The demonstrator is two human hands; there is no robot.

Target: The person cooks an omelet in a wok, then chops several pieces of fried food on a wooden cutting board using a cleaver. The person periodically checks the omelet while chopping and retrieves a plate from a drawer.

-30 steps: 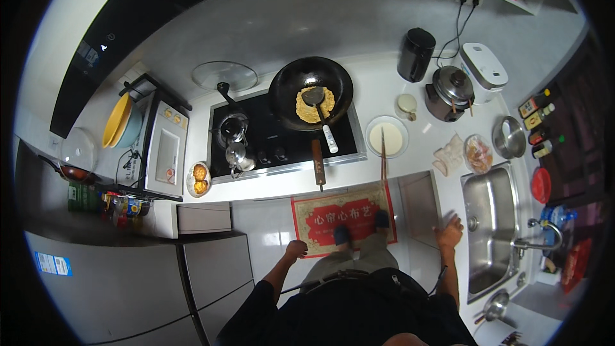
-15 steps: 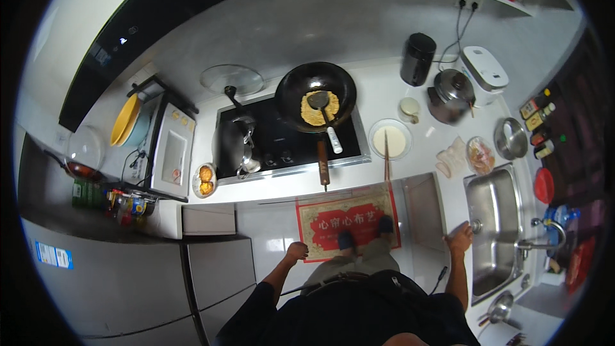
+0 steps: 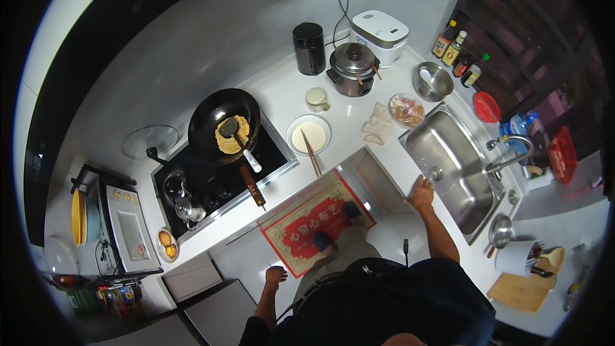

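My right hand (image 3: 421, 193) rests on the counter's edge beside the steel sink (image 3: 419, 138), its fingers spread and holding nothing. Low over the floor hangs my left hand (image 3: 276, 275), empty, the fingers loosely bent and apart. On the cooktop stands a black wok (image 3: 200, 118) with a yellow-brown pancake (image 3: 225, 145) in it. A spatula (image 3: 251, 160) lies over the pancake, its white handle across the wok's rim. To the right, chopsticks (image 3: 312, 159) lean in a white bowl of pale batter (image 3: 301, 129).
A lidded pot (image 3: 353, 61), rice cooker (image 3: 384, 29), black canister (image 3: 309, 51) and jar (image 3: 316, 97) stand behind. A cloth (image 3: 379, 125) and a plate of food (image 3: 406, 110) lie left of the sink. A red mat (image 3: 301, 230) covers some floor; the microwave (image 3: 128, 224) stands left.
My view has swung to the right, so the stove appears further left and the knife holder and cutting board show. My right hand stays at the counter edge; my left stays low.
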